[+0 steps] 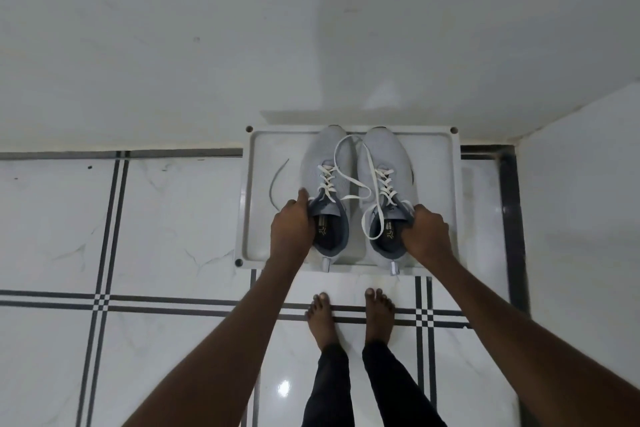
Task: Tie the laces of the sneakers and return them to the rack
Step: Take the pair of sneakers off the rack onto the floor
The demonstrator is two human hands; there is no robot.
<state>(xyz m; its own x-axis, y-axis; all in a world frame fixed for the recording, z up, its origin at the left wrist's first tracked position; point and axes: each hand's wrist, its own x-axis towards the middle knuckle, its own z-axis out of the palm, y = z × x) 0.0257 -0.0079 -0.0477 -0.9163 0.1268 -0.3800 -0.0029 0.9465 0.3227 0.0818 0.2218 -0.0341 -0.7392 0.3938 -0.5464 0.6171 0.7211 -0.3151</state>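
Note:
Two light grey sneakers stand side by side on a white rack shelf [258, 184] against the wall, toes pointing away from me. My left hand [292, 224] grips the collar of the left sneaker [320, 163] at its outer side. On the right sneaker [382, 156], my right hand [427, 230] holds the collar with fingers inside the opening. The white laces [346, 166] are untied and trail loosely across both shoes, one loop reaching toward the toes, another hanging over the right shoe's opening.
The rack shelf sits low on a white tiled floor [173, 218] with black grid lines. A white wall [207, 45] rises behind it, and another wall [581, 184] closes in on the right. My bare feet [349, 315] stand just in front of the rack.

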